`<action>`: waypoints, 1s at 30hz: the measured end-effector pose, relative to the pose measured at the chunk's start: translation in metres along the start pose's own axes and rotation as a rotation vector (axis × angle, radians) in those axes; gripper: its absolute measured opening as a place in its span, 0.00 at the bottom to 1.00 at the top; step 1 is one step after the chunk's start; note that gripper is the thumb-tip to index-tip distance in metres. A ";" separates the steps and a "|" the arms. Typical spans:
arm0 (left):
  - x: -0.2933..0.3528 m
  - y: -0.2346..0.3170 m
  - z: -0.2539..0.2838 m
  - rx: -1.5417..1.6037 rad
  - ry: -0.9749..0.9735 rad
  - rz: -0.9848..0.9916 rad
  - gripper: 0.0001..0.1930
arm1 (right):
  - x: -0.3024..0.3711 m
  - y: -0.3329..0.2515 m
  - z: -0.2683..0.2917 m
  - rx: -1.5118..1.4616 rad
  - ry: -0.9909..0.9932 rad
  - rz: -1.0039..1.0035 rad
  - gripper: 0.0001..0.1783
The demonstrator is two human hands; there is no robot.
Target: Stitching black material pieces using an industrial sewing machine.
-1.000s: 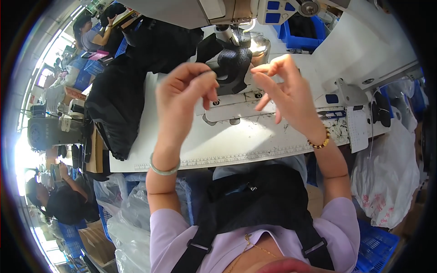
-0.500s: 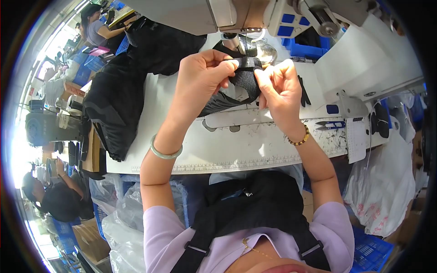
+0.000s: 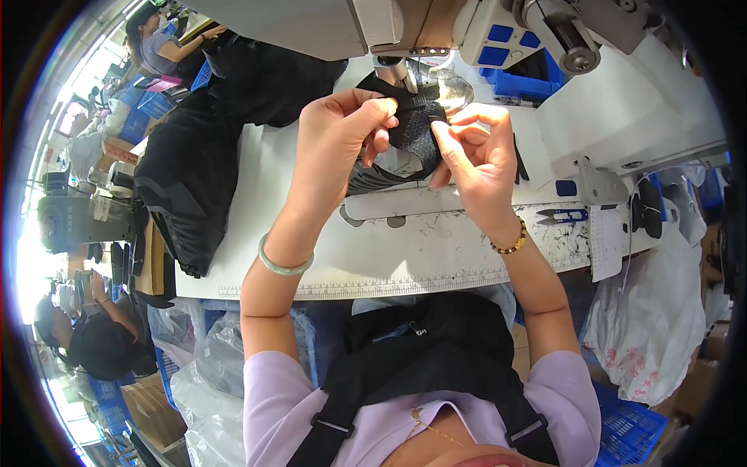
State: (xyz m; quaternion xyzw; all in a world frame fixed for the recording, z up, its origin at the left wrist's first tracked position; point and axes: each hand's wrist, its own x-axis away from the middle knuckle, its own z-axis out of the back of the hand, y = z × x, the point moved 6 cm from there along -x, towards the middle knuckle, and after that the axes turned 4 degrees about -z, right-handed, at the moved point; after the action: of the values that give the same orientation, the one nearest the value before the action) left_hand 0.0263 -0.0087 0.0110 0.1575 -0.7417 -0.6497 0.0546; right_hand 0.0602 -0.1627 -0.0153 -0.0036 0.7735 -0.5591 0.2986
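Observation:
Beneath the head of a sewing machine (image 3: 420, 31), a piece of black textured fabric (image 3: 416, 138) is stretched between my two hands. Its far part lies close to the machine's needle area, where the exact contact is hidden. My left hand (image 3: 338, 144) pinches the fabric's left edge between thumb and forefinger. On the other side, my right hand (image 3: 478, 152) pinches the right edge, with its remaining fingers curled. A striped lower part of the piece hangs toward me over the white table (image 3: 272, 233).
Large black garments (image 3: 191, 171) are heaped on the left of the table. Blue-handled thread snips (image 3: 562, 216) lie at the right, near a hanging paper card (image 3: 605, 241). A blue tray (image 3: 537, 82) stands behind. A ruler strip (image 3: 350, 289) runs along the near edge.
The webbing band that stretched between my fingertips has tilted away, and more of the textured fabric shows. My left hand has shifted slightly left; my right hand stays nearly in place.

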 end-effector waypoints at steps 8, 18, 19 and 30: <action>-0.002 0.001 0.001 -0.017 -0.040 0.016 0.08 | 0.002 -0.010 -0.003 0.368 -0.008 0.279 0.15; -0.008 -0.003 0.002 -0.004 -0.150 0.095 0.09 | 0.003 -0.013 -0.005 0.503 0.031 0.319 0.19; -0.010 -0.003 0.004 -0.004 -0.148 0.094 0.09 | 0.003 -0.014 -0.005 0.511 0.037 0.327 0.19; -0.018 -0.002 0.001 0.028 -0.299 0.095 0.09 | 0.004 -0.015 -0.005 0.535 0.048 0.353 0.20</action>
State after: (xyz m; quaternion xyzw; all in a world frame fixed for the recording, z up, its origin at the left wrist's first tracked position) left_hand 0.0435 -0.0024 0.0114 0.0244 -0.7572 -0.6521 -0.0280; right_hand 0.0498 -0.1652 -0.0031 0.2224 0.5946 -0.6820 0.3632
